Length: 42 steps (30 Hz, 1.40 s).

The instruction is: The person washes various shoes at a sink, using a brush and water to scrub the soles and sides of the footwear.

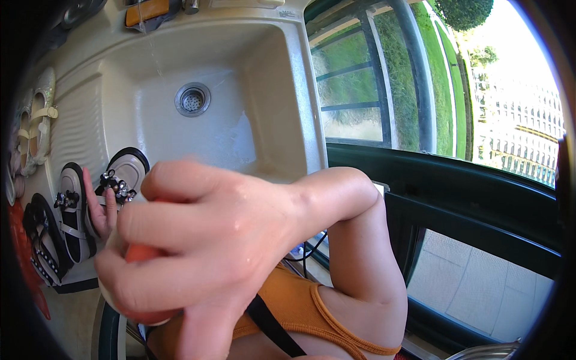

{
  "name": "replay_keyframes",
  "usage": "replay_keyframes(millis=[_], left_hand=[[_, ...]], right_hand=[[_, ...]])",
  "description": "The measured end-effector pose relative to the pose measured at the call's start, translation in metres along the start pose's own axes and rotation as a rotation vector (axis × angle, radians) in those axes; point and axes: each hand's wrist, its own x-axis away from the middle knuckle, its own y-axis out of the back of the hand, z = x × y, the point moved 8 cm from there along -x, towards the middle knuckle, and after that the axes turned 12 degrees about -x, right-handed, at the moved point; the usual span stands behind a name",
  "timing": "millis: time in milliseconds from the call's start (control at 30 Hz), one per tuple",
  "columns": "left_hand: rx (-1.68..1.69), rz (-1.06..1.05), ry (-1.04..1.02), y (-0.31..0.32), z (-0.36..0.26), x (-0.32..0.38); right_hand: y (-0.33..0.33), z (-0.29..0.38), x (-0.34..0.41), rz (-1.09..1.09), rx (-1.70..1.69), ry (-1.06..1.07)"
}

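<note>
Close to the camera, my right hand [211,238] is curled around an orange-red object [145,253] with a pale edge below. Its full shape is hidden by my fingers, and the hand is partly blurred. Farther down on the left, my left hand [102,209] grips a pale sandal [128,168] with a black sole edge and a jewelled black ornament, a finger at its strap. My right hand hides the sandal's heel end. A matching sandal [72,211] stands just left of my left hand, on the ribbed drainboard [76,121].
Black studded sandals [45,247] and glittery pale shoes [40,121] stand at the left. A beige sink basin [225,130] has a metal drain [192,99]. Water [153,51] runs near an orange-and-grey item [148,12]. A dark green window frame [450,175] borders the right.
</note>
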Motion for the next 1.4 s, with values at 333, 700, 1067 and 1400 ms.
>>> replay_keyframes(millis=[333,700,1067,1400], left_hand=[[0.333,0.067,0.168,-0.009,-0.016,0.01],[0.292,0.172,-0.012,-0.005,-0.013,0.007],[0.405,0.134,0.021,-0.004,-0.003,-0.003],[0.475,0.124,0.019,-0.006,-0.002,-0.009]], right_hand=[[-0.012,0.004,0.02,0.169,-0.006,0.115],[-0.048,-0.125,0.166,0.251,-0.218,-1.133],[-0.147,-0.111,0.116,0.154,-0.141,-0.78],[-0.145,-0.087,0.135,0.29,-0.129,-0.783]])
